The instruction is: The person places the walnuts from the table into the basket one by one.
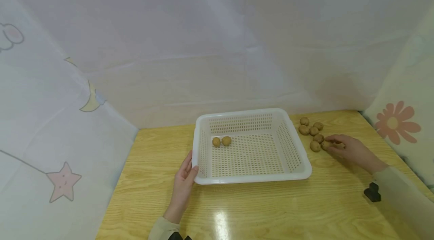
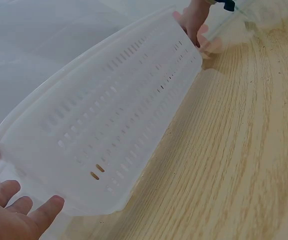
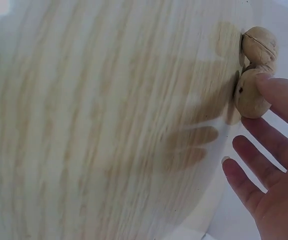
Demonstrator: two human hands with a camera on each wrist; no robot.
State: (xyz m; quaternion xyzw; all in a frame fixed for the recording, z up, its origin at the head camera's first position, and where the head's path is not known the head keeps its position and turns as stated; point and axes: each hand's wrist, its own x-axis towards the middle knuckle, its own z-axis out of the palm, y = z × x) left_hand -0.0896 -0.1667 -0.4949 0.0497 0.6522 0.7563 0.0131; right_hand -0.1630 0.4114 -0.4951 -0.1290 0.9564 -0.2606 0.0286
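In the head view a white plastic basket (image 1: 252, 178) with slotted walls rests on the wooden table. Two walnuts (image 1: 226, 141) lie side by side on its floor, toward the left. My left hand (image 1: 183, 179) grips the basket's left rim, thumb over the edge and fingers along the outer wall. To the right of the basket, my right hand (image 1: 352, 151) pinches a walnut (image 3: 252, 95) between thumb and fingers, low at the table. Another walnut (image 3: 260, 45) sits right beside it in the right wrist view. Several more walnuts (image 1: 304, 130) lie in a loose cluster behind.
The wooden table (image 1: 152, 164) runs back to a pale cloth backdrop (image 1: 190, 63). Cloth also hangs on both sides, with a pink star (image 1: 63, 182) at left and a flower (image 1: 392, 122) at right. The basket stands near the table's back edge.
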